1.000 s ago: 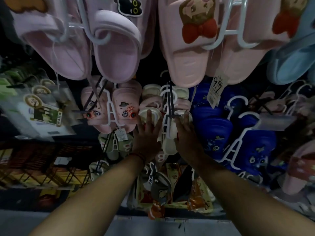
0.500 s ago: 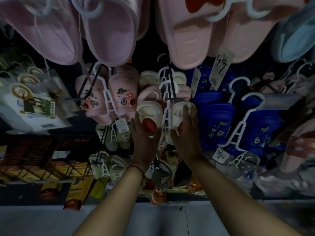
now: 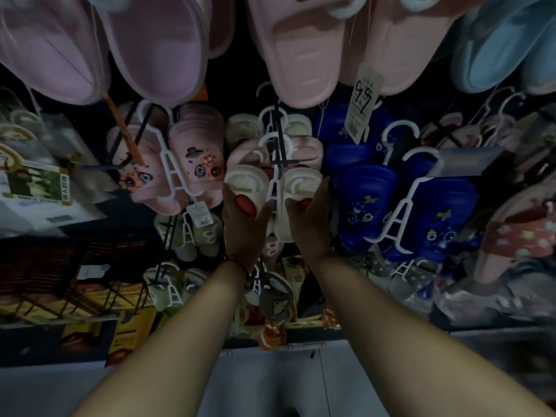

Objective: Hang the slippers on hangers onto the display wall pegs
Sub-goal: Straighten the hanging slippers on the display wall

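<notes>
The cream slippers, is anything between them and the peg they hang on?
Nothing visible blocks them. Both hands, left hand and right hand, hold the cream slippers right below the black peg, which already carries other pairs behind.

The left hand (image 3: 245, 224) and right hand (image 3: 310, 219) cover the lower parts of the cream slippers (image 3: 246, 183). The large pink slippers (image 3: 294, 52) are cut off by the top edge. The price tag (image 3: 362, 106) print is partly unreadable.
</notes>
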A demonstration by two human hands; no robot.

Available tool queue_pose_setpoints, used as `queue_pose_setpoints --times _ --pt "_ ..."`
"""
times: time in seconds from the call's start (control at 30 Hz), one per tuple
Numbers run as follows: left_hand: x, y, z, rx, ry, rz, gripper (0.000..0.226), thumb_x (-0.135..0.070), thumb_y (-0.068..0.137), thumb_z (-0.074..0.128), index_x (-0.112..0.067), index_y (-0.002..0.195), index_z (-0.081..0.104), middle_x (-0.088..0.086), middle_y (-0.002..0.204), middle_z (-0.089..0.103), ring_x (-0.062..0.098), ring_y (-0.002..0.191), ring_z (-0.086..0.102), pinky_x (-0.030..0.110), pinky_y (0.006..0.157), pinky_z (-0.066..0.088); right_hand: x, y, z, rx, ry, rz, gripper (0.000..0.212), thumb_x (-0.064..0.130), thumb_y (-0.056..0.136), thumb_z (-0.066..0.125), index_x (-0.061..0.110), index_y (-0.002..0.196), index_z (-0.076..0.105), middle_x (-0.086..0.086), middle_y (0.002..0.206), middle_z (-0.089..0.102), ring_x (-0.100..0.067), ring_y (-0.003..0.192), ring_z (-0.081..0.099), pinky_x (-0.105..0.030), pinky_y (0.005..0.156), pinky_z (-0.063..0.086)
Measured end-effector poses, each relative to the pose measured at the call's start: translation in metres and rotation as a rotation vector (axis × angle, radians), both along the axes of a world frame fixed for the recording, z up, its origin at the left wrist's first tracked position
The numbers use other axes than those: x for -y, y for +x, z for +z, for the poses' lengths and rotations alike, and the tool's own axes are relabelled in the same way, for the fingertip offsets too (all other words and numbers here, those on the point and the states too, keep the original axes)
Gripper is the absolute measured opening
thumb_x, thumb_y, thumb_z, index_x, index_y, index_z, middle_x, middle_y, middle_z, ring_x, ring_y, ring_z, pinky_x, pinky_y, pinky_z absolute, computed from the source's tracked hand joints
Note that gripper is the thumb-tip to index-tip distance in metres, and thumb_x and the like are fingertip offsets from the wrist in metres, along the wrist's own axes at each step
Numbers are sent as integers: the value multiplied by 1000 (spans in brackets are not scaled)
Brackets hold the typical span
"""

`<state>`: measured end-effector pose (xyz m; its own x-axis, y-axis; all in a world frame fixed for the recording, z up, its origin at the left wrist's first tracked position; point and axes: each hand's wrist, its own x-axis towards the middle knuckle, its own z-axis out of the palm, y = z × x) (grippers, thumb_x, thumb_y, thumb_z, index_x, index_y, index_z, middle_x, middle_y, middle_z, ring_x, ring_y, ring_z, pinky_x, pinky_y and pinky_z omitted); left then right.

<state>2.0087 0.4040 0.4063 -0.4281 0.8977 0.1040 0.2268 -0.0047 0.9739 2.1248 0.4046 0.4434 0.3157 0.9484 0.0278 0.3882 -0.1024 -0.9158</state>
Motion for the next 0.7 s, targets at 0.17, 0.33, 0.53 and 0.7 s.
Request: queue_pose_setpoints --times 0.17,0.33,0.53,0.7 --pt "10 -4 5 -51 -50 -65 107 -39 86 78 -21 162 5 11 163 27 25 146 35 37 115 36 3 8 6 21 -4 69 90 29 96 59 24 160 -4 -3 168 7 -23 152 16 -37 123 19" --pt "44 -15 14 -464 -118 -175 106 -47 89 71 -23 162 -2 13 167 12 32 148 31 42 111 38 25 7 15 363 70 192 86 26 99 56 19 160 -4 -9 168 -6 -28 154 5 -43 123 20" --pt "94 -36 26 -921 -160 -212 100 -59 87 66 -30 162 7 15 168 4 40 151 18 54 118 30 72 15 24 586 35 390 81 37 98 56 20 160 8 -8 168 1 -30 154 3 -43 124 9" --pt "126 -39 34 -1135 -94 -282 88 -70 84 39 -32 161 18 17 166 14 44 148 23 60 116 28 116 41 30 616 40 378 80 35 93 61 21 159 19 -8 166 15 -33 150 16 -41 120 19"
